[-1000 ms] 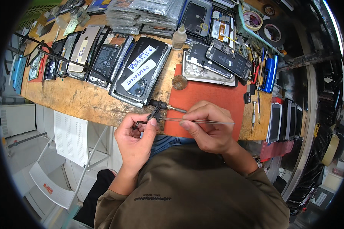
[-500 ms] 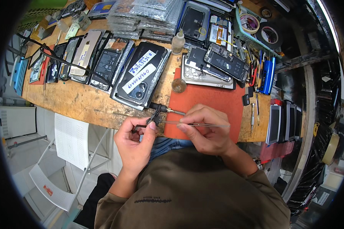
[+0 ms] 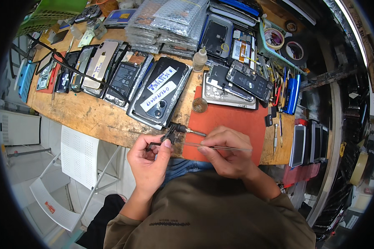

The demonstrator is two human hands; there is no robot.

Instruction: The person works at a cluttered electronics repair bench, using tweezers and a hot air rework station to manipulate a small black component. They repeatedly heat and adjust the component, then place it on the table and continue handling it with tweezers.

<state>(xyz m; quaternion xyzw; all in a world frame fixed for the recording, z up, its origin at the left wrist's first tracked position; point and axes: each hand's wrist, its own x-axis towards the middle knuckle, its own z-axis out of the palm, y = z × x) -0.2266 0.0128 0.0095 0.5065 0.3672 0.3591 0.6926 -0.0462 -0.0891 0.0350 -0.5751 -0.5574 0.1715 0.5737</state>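
In front of my body, my left hand (image 3: pixel 150 162) pinches a small black part (image 3: pixel 167 139) between thumb and fingers; its exact kind is unclear. My right hand (image 3: pixel 227 152) grips thin metal tweezers (image 3: pixel 192 145), whose tips point left toward that part. Just beyond lies a soldering iron (image 3: pixel 196 133) with a dark handle and metal tip, close to the black part. Whether the tweezers touch the part is too small to tell. Under the iron and my right hand spreads an orange-red mat (image 3: pixel 232 118) on the wooden bench (image 3: pixel 99 114).
A black phone with handwritten labels (image 3: pixel 164 89) lies beyond my left hand, beside several opened phones. A round tin (image 3: pixel 199 105), a dropper bottle (image 3: pixel 199 60) and stacked phone parts (image 3: pixel 249 79) stand farther back. A screwdriver (image 3: pixel 275 141) lies at right; a white chair (image 3: pixel 79 155) stands at left.
The bench and both hands appear slightly lower in the picture, as the view has tilted up. Both grips look the same, and the tweezers still point at the black part.
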